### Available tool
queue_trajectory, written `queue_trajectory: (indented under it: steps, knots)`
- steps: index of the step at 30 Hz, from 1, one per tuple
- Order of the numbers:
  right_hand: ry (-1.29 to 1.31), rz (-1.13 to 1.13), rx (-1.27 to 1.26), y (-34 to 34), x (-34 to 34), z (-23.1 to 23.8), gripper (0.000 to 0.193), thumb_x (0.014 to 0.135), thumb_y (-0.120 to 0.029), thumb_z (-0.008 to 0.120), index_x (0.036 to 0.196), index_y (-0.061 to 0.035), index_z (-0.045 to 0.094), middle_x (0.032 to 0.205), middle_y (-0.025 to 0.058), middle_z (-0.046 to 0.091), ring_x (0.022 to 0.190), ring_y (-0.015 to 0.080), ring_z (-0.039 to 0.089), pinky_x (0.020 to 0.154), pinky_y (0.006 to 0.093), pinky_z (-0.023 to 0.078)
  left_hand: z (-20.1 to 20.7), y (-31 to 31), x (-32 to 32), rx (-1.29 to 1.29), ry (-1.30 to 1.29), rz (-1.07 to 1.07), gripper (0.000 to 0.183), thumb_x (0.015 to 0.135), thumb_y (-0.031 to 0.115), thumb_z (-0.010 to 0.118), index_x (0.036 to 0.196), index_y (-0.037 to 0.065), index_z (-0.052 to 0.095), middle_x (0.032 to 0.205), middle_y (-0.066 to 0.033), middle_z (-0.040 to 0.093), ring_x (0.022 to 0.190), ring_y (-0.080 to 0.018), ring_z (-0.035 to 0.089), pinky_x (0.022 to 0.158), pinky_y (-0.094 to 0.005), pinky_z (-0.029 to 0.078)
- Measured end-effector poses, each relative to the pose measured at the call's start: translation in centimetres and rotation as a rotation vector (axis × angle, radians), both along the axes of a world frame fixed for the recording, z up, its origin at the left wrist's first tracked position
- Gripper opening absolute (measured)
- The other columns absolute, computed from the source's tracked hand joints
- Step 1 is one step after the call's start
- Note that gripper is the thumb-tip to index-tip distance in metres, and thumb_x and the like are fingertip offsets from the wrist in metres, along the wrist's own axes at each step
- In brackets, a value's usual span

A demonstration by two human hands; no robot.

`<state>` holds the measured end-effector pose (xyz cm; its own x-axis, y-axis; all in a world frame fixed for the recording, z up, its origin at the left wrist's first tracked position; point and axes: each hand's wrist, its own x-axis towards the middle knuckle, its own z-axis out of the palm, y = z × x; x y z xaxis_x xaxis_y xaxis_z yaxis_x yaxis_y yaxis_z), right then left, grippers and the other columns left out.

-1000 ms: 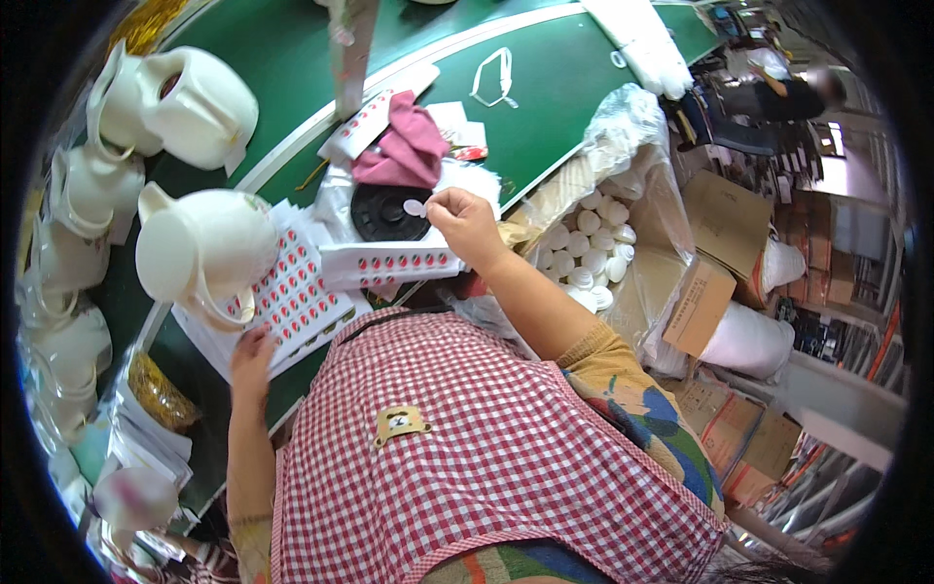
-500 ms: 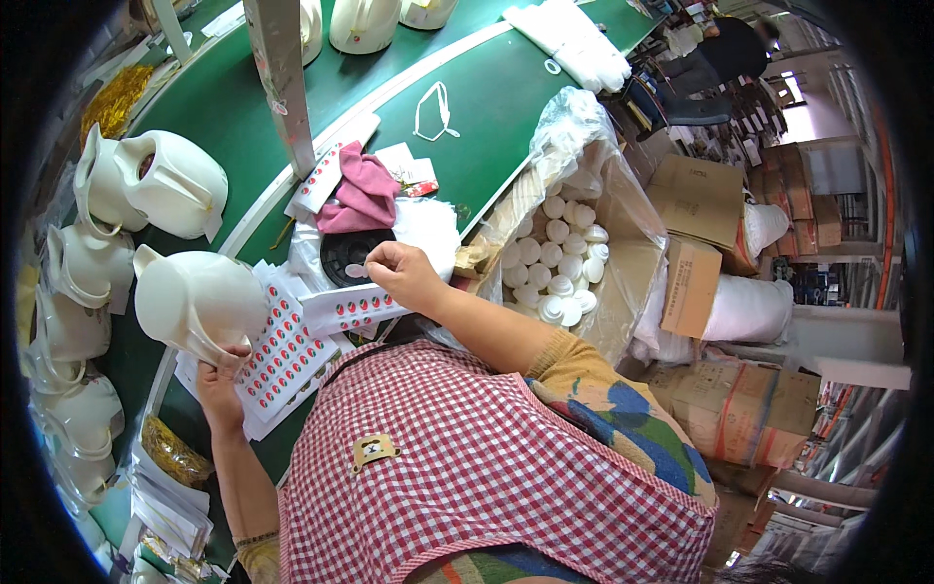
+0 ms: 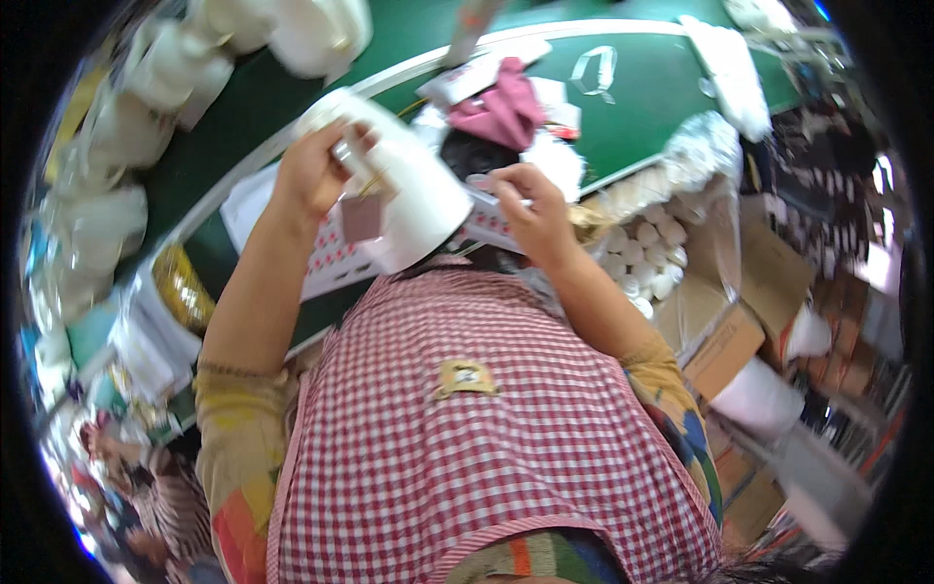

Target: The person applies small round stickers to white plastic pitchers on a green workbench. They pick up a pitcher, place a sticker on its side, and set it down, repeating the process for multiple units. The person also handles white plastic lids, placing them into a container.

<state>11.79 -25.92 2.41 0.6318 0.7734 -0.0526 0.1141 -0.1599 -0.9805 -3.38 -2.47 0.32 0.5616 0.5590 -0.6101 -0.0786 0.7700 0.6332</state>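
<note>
My left hand [image 3: 313,173] is closed round the handle of a white plastic kettle or jug [image 3: 418,200], held tilted over the near edge of the table. A small brownish-grey square tag [image 3: 363,217] dangles by a thin cord beside the handle. To the right of the jug, my right hand [image 3: 535,214] is closed in a pinch; a small clear oval piece [image 3: 478,182] shows at its fingertips, blurred. Beneath the jug lie sheets of red-and-green round stickers [image 3: 336,251]. Just beyond my right hand are a black round part [image 3: 472,156] and a pink cloth [image 3: 501,105].
More white jugs [image 3: 170,68] line the left and far left of the green table [image 3: 632,102]. A box of white round caps [image 3: 644,255] stands at right, beside cardboard cartons [image 3: 725,350]. Gold tinsel [image 3: 182,290] lies at left. A person in stripes [image 3: 175,501] is at lower left.
The jug has come up and rightward in my left hand, turned so that its handle and tag show. My right hand keeps its pinch. The whole view has swung, shifting the table things rightward.
</note>
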Motion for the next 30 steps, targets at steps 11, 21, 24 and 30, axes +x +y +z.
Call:
queue_trajectory:
  steps: [11,21,24,30]
  knots:
    - [-1.177,0.422,0.177,3.8,-0.4,0.2,0.014,0.07,-0.009,0.071,0.078,-0.0092,0.06,0.079,0.002,0.066,0.069,0.0171,0.065,0.059,0.0289,0.049,0.2,-1.0,3.6,0.033,0.005,0.045,0.026,0.097,0.012,0.048,0.114,-0.007,0.052,0.109,-0.0192,0.063,0.1,-0.027,0.065,0.09,-0.0368,0.053]
    - [-1.312,0.613,0.153,4.5,-0.4,-1.2,0.015,0.07,-0.016,0.068,0.081,-0.0099,0.059,0.087,0.0008,0.064,0.077,0.015,0.062,0.066,0.0286,0.047,-0.5,-0.9,3.9,0.064,-0.007,0.04,0.024,0.097,0.013,0.049,0.11,-0.006,0.055,0.106,-0.0188,0.065,0.097,-0.0268,0.066,0.088,-0.0363,0.054]
    - [-1.314,0.641,0.153,4.3,-0.5,-1.2,0.016,0.07,-0.017,0.067,0.082,-0.0096,0.059,0.087,0.0009,0.063,0.076,0.0151,0.061,0.066,0.0286,0.047,-0.3,-1.0,3.9,0.08,0.008,0.033,0.024,0.097,0.014,0.049,0.11,-0.005,0.055,0.105,-0.0187,0.065,0.096,-0.0267,0.066,0.089,-0.0363,0.054]
    - [-1.319,0.671,0.148,4.2,-0.4,-1.4,0.015,0.071,-0.017,0.066,0.084,-0.0094,0.06,0.087,0.0006,0.062,0.076,0.0145,0.06,0.065,0.0282,0.046,0.3,-1.3,4.1,0.071,0.025,0.072,0.023,0.097,0.014,0.049,0.11,-0.005,0.055,0.104,-0.0186,0.066,0.095,-0.0261,0.067,0.088,-0.0359,0.055]
